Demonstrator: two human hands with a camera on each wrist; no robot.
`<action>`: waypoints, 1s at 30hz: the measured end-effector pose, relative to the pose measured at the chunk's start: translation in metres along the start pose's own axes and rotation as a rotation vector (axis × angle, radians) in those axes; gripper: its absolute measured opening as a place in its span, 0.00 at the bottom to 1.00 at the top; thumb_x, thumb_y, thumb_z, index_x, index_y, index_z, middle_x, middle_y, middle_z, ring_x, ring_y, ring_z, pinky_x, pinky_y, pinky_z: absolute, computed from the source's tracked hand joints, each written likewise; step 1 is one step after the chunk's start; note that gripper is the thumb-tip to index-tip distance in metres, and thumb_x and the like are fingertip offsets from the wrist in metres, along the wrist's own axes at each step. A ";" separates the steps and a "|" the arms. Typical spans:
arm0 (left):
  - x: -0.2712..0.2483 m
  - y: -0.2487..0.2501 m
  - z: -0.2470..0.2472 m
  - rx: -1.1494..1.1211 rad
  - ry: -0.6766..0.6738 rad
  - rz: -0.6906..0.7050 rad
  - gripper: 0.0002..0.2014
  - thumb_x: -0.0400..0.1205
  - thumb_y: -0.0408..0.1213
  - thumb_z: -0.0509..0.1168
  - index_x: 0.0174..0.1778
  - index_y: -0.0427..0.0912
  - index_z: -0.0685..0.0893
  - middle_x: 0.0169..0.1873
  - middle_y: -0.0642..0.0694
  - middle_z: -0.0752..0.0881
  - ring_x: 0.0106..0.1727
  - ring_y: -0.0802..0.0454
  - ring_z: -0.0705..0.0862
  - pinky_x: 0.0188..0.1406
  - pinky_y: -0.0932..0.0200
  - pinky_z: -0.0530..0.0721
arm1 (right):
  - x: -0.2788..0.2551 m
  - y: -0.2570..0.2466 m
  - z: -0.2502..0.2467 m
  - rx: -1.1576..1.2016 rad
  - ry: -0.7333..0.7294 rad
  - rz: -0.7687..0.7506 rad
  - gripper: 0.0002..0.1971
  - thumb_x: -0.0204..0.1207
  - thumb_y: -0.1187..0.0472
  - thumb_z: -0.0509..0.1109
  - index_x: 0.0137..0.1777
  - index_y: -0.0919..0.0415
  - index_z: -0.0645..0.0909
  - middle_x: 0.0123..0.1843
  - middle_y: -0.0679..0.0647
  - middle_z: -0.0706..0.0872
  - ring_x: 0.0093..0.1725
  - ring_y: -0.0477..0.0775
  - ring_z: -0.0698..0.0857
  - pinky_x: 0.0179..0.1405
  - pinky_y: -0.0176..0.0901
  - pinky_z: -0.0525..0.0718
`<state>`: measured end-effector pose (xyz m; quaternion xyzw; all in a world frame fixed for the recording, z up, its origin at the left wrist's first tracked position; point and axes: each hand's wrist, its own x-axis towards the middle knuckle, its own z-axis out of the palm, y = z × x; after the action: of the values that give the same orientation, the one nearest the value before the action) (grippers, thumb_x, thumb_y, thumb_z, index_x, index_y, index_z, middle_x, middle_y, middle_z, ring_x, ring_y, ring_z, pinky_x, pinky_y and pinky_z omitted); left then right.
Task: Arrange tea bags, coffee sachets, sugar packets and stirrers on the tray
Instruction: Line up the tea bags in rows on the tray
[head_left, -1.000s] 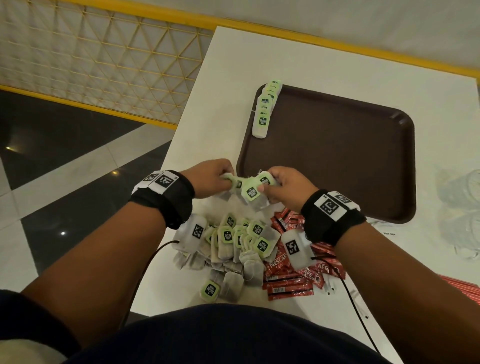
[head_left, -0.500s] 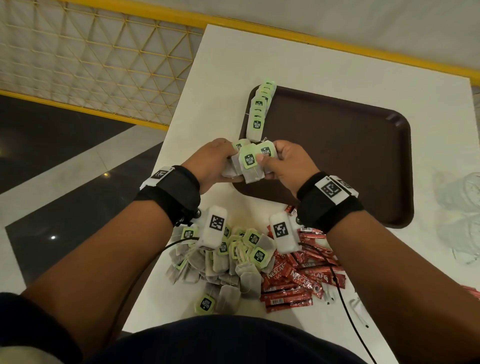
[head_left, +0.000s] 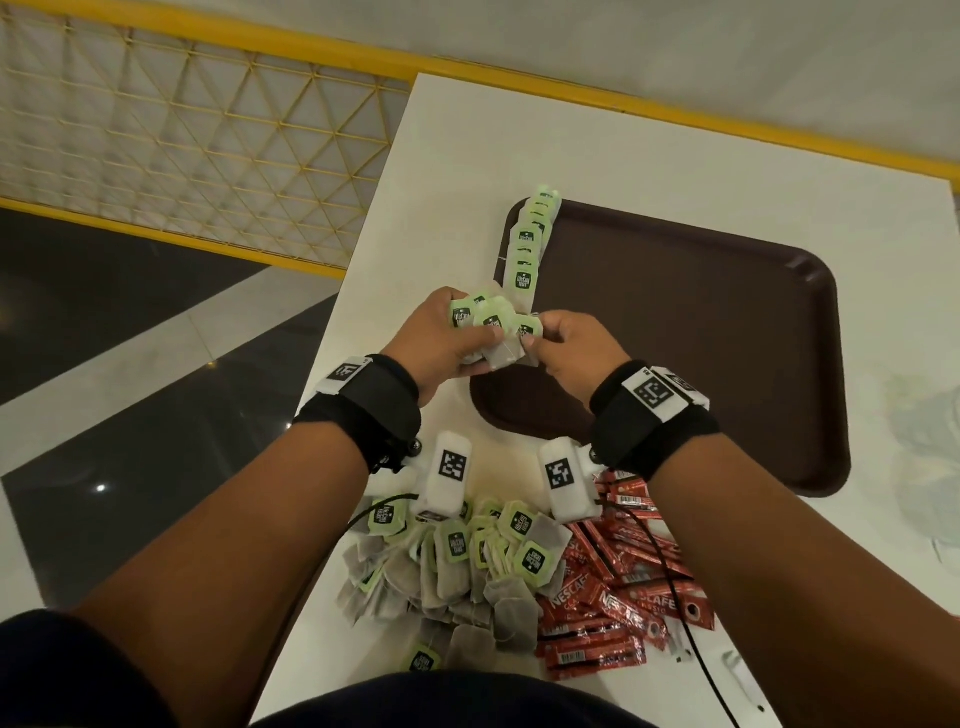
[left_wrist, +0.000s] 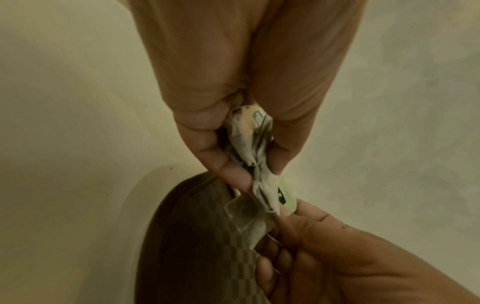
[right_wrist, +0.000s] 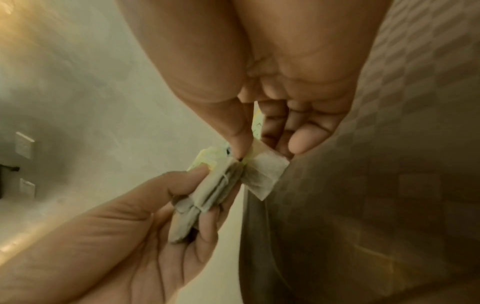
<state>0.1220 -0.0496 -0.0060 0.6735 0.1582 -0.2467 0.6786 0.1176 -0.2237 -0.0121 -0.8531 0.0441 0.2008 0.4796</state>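
Observation:
My left hand (head_left: 441, 348) grips a small stack of green-tagged tea bags (head_left: 480, 325) over the near left corner of the brown tray (head_left: 727, 338). My right hand (head_left: 563, 345) pinches one tea bag (right_wrist: 265, 172) at the right side of that stack. In the left wrist view the left hand's fingers (left_wrist: 221, 162) clamp the bunched tea bags (left_wrist: 249, 139). A row of tea bags (head_left: 530, 244) lies along the tray's left rim. Loose tea bags (head_left: 467, 561) and red coffee sachets (head_left: 613, 597) are piled on the white table (head_left: 571, 145) near my body.
The table's left edge drops to a dark tiled floor (head_left: 104, 364), with a yellow lattice railing (head_left: 182, 145) beyond. Clear plastic wrapping (head_left: 924, 441) lies at the right of the tray. Black cables (head_left: 670, 566) run from my wristbands over the sachets.
Both hands have carried the tea bags up from the pile to the tray's near left corner, close to the end of the row.

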 end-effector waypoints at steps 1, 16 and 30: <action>0.003 0.000 -0.001 0.009 0.003 0.000 0.22 0.79 0.29 0.73 0.66 0.40 0.72 0.60 0.40 0.83 0.60 0.43 0.86 0.45 0.51 0.91 | 0.003 0.001 0.000 -0.023 0.000 -0.005 0.08 0.84 0.62 0.66 0.57 0.59 0.85 0.36 0.43 0.82 0.35 0.39 0.78 0.39 0.32 0.77; 0.020 0.003 -0.016 -0.051 0.081 0.053 0.21 0.79 0.29 0.73 0.63 0.41 0.72 0.55 0.43 0.84 0.56 0.45 0.87 0.49 0.50 0.91 | 0.065 0.009 0.006 -0.017 0.303 0.125 0.09 0.72 0.56 0.79 0.44 0.56 0.82 0.38 0.52 0.88 0.39 0.54 0.90 0.48 0.56 0.89; 0.019 0.002 -0.021 -0.023 0.068 0.050 0.23 0.75 0.32 0.78 0.61 0.40 0.75 0.56 0.40 0.85 0.54 0.45 0.89 0.46 0.53 0.91 | 0.031 -0.019 0.006 0.037 0.150 0.002 0.13 0.77 0.49 0.73 0.48 0.59 0.83 0.39 0.49 0.86 0.34 0.43 0.82 0.33 0.33 0.83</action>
<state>0.1412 -0.0307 -0.0161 0.6776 0.1668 -0.2047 0.6864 0.1490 -0.2046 -0.0116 -0.8567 0.0847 0.1359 0.4904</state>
